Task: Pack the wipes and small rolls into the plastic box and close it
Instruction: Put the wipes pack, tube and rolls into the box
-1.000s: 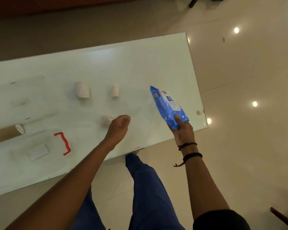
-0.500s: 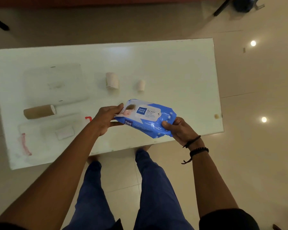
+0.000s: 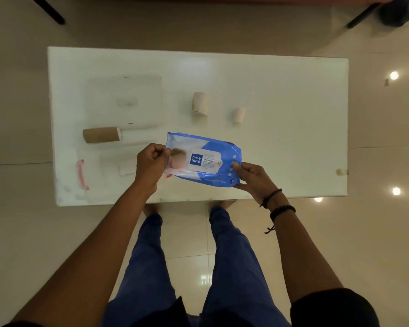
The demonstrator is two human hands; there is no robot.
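Note:
A blue and white pack of wet wipes (image 3: 204, 159) is held flat above the near part of the white table (image 3: 281, 95). My left hand (image 3: 150, 165) pinches its left end and my right hand (image 3: 252, 178) grips its right end. Two small white rolls (image 3: 200, 103) (image 3: 238, 115) lie on the table behind the pack. A clear plastic box (image 3: 125, 101) sits at the back left, hard to make out. A clear lid with a red handle (image 3: 82, 174) lies at the near left.
A brown cardboard tube (image 3: 102, 135) lies on the left side of the table. A small white roll (image 3: 126, 167) rests partly hidden behind my left hand. A small beige piece (image 3: 339, 172) sits at the table's right edge. My legs stand at the near edge.
The pack was upright in my right hand alone at the table's right. It now lies flat between both hands near the middle. The view has shifted so the whole table shows.

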